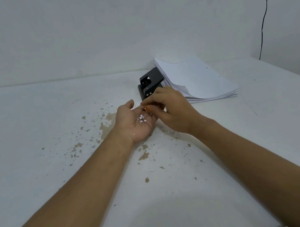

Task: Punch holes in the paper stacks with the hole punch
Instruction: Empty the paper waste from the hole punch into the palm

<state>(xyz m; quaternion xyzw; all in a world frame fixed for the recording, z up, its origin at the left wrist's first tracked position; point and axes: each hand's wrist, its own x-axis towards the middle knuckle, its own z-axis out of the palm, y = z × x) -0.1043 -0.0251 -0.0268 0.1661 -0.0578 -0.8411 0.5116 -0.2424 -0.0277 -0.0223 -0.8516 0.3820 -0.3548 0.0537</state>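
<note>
Over the middle of the white table we have our left hand turned palm up and flat, fingers relaxed, cupping a little heap of paper dots in the palm. Our right hand comes in from the side, fingertips bunched over the left fingers and pinching something small with an orange tint; what it is we cannot tell, it's too tiny and half hidden.

Just behind both hands sits the black hole punch, lever up, resting on the table and touching the near-left edge of the paper stack. That stack lies fanned and a bit untidy toward the back right, and small dots along its right margin look like punched holes.

Our read: punching is paused and we're in a clean-up beat, gathering the punched-out confetti into the palm. Brown stains and specks are scattered across the tabletop around our wrists, so dots could be hard to spot among them.

Next, we'd judge, the dots need tipping away somewhere, keeping that palm level until then, before both hands go back to the punch and paper.
</note>
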